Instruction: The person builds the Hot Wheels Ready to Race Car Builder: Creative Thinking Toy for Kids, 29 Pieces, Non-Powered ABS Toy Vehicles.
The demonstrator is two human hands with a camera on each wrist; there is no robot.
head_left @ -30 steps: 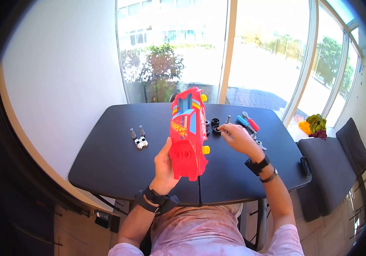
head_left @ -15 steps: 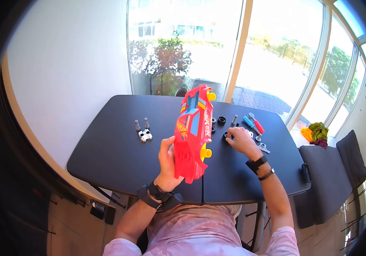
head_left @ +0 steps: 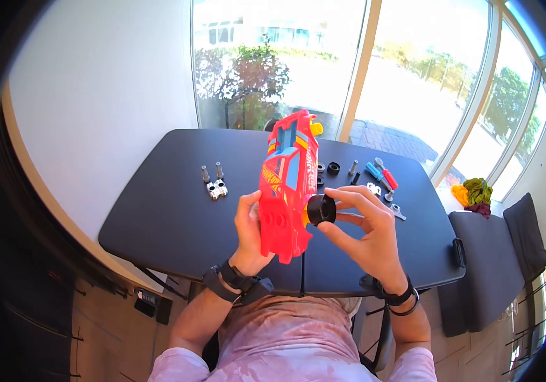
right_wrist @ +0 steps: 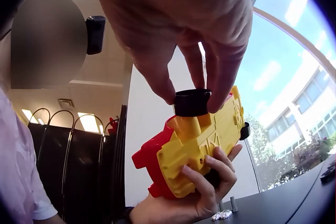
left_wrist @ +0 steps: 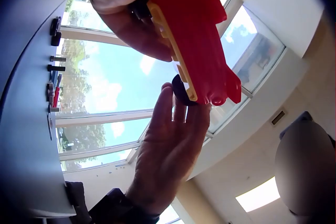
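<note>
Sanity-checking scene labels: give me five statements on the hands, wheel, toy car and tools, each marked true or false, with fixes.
1. The right hand pinches a black wheel. True.
2. The left hand is empty. False: it holds the red-and-yellow toy car.
3. The black wheel is at the hub farther from the person. False: it is at the nearer yellow hub; the far yellow hub is bare.
4. A red-handled tool lies on the black table. True.
5. The toy car rests on the table. False: it is held up above it.

Wheel (head_left: 315, 210) right of toy car (head_left: 287, 183)
</note>
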